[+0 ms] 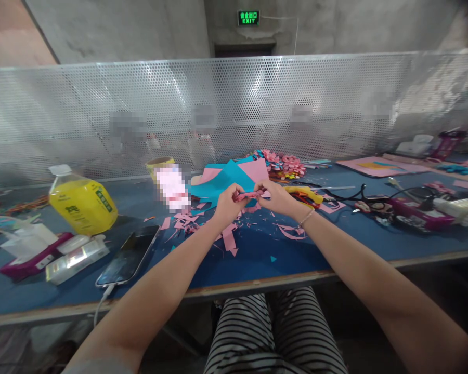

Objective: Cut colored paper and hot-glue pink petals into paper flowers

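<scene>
Legible writing: green sign far beyond the grip, high on the wall, reads "EXIT" under characters too small to make out. Yellow bottle, well left of the grip: label present, text unreadable.

Grip: left hand and right hand nearly meet, fingers curled closed. Each pinches one end of a pink paper strip, held between them just above the blue table.

Directly behind the grip: teal and pink sheets. Beneath and toward the person: pink scraps. Beyond the right hand: paper flowers. Near-left of the grip: phone, screen up.
</scene>
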Demonstrator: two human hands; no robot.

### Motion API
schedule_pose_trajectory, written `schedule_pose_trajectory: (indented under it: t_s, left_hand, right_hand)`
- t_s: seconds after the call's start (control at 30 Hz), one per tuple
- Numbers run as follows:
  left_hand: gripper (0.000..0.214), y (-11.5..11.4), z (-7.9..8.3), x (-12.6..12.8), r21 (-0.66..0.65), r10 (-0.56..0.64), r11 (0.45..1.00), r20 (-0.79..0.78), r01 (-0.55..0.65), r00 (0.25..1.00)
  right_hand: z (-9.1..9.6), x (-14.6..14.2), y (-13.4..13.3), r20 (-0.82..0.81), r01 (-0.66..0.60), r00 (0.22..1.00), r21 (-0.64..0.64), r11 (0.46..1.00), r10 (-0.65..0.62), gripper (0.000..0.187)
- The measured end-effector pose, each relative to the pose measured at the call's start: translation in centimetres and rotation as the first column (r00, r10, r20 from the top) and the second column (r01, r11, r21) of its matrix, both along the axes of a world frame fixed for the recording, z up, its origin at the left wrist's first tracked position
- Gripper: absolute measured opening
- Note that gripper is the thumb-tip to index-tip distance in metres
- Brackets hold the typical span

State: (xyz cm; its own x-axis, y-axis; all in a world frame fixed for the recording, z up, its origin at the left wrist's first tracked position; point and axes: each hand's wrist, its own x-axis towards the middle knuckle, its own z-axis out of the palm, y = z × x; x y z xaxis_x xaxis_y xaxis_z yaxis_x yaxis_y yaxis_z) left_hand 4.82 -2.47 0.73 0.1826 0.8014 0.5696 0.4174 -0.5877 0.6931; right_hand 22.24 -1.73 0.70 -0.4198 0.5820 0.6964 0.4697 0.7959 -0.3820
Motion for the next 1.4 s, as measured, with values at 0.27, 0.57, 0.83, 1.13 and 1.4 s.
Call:
schedule_pose_trajectory:
  t_s: [0.27,0.57,0.83,1.13,1.4]
  left_hand:
    - [0.026,0.7,-0.5,0.3,-0.279,-0.041,0.949,0.350,0.146,0.936]
    - [0.036,0.8,-0.7,0.4,-0.398,-0.009,0.872,0.572,0.287,0.820]
    - [0.038,0.8,-0.6,0.3,-0.415,0.007,0.857,0.601,0.305,0.799]
    - [0.035,1.5,-0.8,-0.1,-0.372,-0.102,0.882,0.452,0.291,0.886]
    - [0.019,2.7,-1.5,-0.7,-0.491,0.012,0.841,0.441,0.229,0.898]
  right_hand:
    - [-0.8,0.1,1.1,-0.279,-0.189,0.956,-0.365,0.912,0.087,0.031]
    - [-0.6,0.0,0.9,-0.254,-0.184,0.963,-0.394,0.900,0.086,0.033]
    - [-0.5,-0.1,0.8,-0.256,-0.160,0.965,-0.411,0.898,0.054,0.033]
    - [-0.7,0.3,2.1,-0.283,-0.043,0.951,-0.515,0.856,-0.122,0.023]
    - [0.2,1.6,1.1,0.211,0.271,0.961,-0.587,0.763,-0.179,0.022]
